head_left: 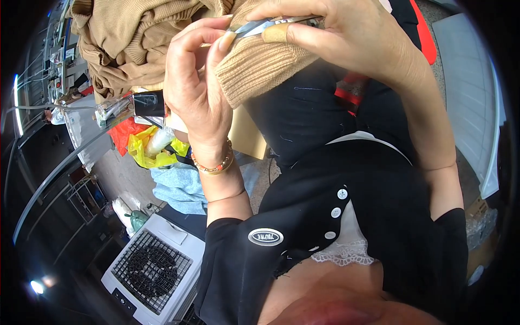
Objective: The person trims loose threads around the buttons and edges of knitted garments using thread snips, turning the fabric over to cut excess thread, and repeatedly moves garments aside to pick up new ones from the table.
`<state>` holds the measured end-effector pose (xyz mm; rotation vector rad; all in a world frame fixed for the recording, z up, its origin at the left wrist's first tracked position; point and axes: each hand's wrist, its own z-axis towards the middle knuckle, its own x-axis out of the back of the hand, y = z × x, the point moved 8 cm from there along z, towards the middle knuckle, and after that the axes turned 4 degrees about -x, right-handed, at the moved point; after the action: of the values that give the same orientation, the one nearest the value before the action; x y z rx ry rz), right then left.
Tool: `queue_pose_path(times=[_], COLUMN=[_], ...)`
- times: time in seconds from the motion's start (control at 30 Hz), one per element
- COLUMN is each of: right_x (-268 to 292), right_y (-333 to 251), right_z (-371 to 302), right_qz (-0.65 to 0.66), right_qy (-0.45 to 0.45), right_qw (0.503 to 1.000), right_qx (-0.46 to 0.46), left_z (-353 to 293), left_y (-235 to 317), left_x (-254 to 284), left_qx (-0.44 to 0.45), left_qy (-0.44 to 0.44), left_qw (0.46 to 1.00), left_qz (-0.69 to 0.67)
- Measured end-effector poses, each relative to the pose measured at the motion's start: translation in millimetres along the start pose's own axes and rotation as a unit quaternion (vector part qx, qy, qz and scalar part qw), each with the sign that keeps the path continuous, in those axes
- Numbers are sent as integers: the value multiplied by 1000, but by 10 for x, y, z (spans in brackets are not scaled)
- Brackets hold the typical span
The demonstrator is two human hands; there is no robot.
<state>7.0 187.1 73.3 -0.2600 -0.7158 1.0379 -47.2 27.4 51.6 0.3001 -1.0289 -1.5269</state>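
A tan knit garment with a ribbed cuff (pixel 260 73) is stretched between my two hands above my lap. My left hand (pixel 197 89) pinches the knit at its left edge between thumb and fingers, with the cuff hanging beside the palm. From the right, my right hand (pixel 352 38) is closed around a slim blue-grey thing (pixel 252 28) with a dark, white-marked part, lying along the knit. Its exact kind cannot be made out. A tan wrap (pixel 275 33) covers the right thumb's tip. The slim thing's left end meets my left fingertips.
More tan knitwear (pixel 130 40) is heaped at the far left. Below it are a dark box-shaped object (pixel 149 103), yellow and red bags (pixel 146 146) and light-blue cloth (pixel 181 187). A white fan unit (pixel 154 265) stands at the near left; a pale panel (pixel 468 86) is on the right.
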Motion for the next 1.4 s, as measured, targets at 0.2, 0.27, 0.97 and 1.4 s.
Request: queue_pose_path(times=[0.2, 0.27, 0.97, 1.4], right_x=[-27, -15, 583, -352], right_y=[74, 68, 1046, 2156], right_z=[93, 99, -829, -1396], right_qz=[8, 20, 280, 420], right_qy=[-125, -119, 105, 13], right_qw=[981, 982, 866, 728], right_qx=[-151, -145, -400, -541], left_z=[48, 66, -25, 155], left_y=[43, 50, 151, 153], left_x=[-20, -32, 417, -779], left_qx=[-11, -9, 53, 33], left_qy=[-24, -27, 24, -325], left_qw=[1000, 1000, 998, 892], left_qz=[6, -5, 38, 312])
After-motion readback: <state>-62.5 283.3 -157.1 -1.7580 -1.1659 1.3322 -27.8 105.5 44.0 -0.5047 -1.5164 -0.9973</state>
